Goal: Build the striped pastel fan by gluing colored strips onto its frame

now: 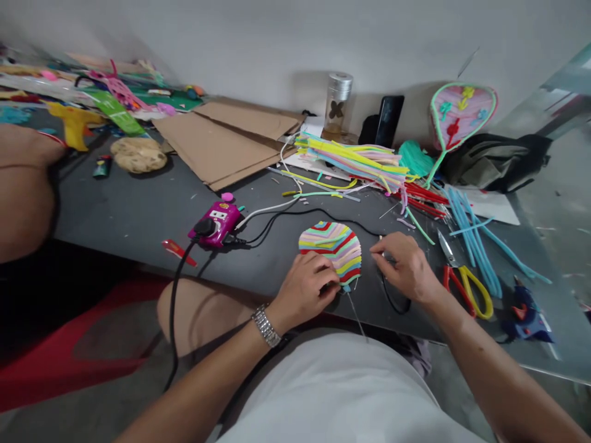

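A rounded piece covered in zigzag stripes of red, yellow, pink, green and blue (339, 249) lies near the table's front edge. My left hand (310, 286) rests on its lower left part, fingers curled over it; whether they pinch anything is hidden. To the right of the striped piece, apart from it, my right hand (406, 264) has thumb and forefinger brought together above the black cable, on something too small to make out. A thin wire (356, 314) sticks out from the bottom of the striped piece toward my shirt.
Scissors (462, 277), a blue glue gun (530, 317) and blue strips (471, 234) lie right. Behind are bundled colored strips (351, 160), a bottle (338, 104) and cardboard (231, 144). A purple power socket (215, 223) sits left, near another person's arm (23, 191).
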A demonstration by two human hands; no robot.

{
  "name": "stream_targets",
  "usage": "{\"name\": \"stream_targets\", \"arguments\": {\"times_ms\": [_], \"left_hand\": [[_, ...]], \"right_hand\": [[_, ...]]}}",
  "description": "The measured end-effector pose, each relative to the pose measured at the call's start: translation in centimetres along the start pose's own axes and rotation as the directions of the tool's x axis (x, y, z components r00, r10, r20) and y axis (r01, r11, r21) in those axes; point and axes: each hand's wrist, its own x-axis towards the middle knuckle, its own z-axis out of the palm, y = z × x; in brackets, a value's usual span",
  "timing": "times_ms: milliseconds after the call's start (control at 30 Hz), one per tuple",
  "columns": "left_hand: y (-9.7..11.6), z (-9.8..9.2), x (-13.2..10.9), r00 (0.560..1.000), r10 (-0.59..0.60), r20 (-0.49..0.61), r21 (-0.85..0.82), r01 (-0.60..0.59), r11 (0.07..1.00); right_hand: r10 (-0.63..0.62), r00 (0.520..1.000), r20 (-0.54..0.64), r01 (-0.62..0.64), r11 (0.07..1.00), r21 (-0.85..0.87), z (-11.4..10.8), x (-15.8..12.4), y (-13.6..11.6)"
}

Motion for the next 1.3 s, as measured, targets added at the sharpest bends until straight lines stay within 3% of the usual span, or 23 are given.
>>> {"name": "stream_targets", "arguments": {"times_ms": [133,233,333,467,700,833,967,1167,1300], "left_hand": [[0.0,0.1,0.1,1.0,-0.029,-0.004,0.019,0.029,0.999],[-0.2,-0.1,0.3,0.998,-0.034,-0.047,-0.03,0.032,0.999],[-0.4,-0.3,0.4,0.994,-0.056,-0.098,-0.113,0.045,0.993],[-1.0,-0.5,0.4,0.987,-0.121,-0.11,-0.163,0.102,0.981],[-1.2,-0.2,-0.1,0.973,-0.187,-0.131,-0.155,0.167,0.974],[-1.1,-1.0,0.2,0.966,-0.21,-0.153,-0.15,0.187,0.971],[-1.6,-2.8,2.8,0.961,-0.174,-0.216,-0.075,0.161,0.984],[-3.2,-3.8,8.0,0.966,-0.145,-0.214,-0.07,0.133,0.989],[-3.7,-2.8,8.2,0.967,-0.166,-0.195,-0.07,0.155,0.985]], "right_hand": [[0.127,0.988,-0.084,-0.132,0.99,-0.05,-2.9,-2.4,1.2],[0.285,0.941,-0.184,-0.309,0.943,-0.122,-5.5,-5.8,2.2],[0.449,0.844,-0.293,-0.503,0.852,-0.143,-7.6,-10.0,3.1],[0.617,0.702,-0.354,-0.694,0.703,-0.151,-8.5,-14.5,3.6],[0.795,0.536,-0.284,-0.844,0.494,-0.208,-7.4,-16.1,2.9],[0.743,0.561,-0.366,-0.825,0.463,-0.325,-7.3,-16.3,3.7],[0.682,0.594,-0.427,-0.799,0.437,-0.413,-7.5,-17.1,5.1],[0.735,0.604,-0.308,-0.767,0.43,-0.477,-7.2,-17.3,5.7],[0.763,0.572,-0.301,-0.788,0.411,-0.458,-7.6,-17.3,5.6]]}}
